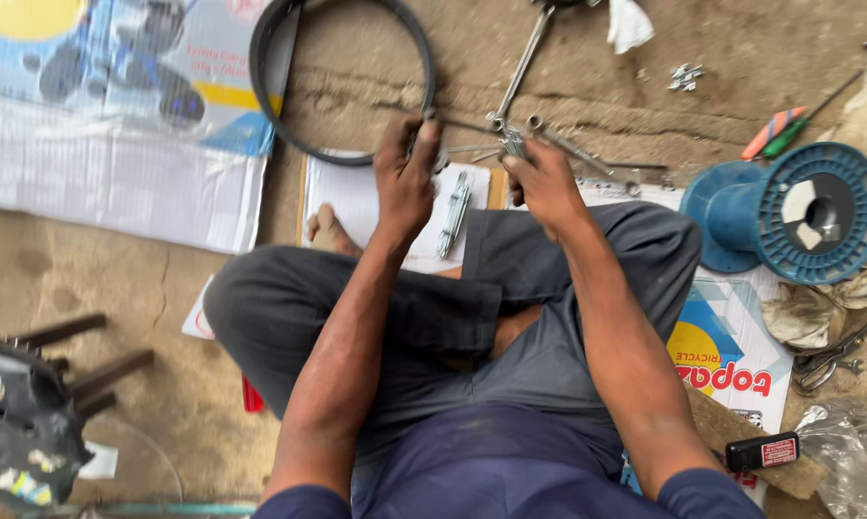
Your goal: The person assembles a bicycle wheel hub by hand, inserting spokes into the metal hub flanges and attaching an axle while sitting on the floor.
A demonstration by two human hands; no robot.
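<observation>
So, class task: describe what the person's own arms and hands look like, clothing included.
Both forearms are bare, with dark blue short sleeves showing near the shoulders at the bottom edge. The left hand and right hand wear no gloves; no watch or rings are visible.

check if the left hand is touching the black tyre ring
Touching: the head view shows the left hand gripping the black tyre ring at its lower right edge, fingers wrapped onto it.

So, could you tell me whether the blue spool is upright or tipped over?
Tipped over: the blue spool lies sideways on the ground, flange and centre hole facing the camera.
</observation>
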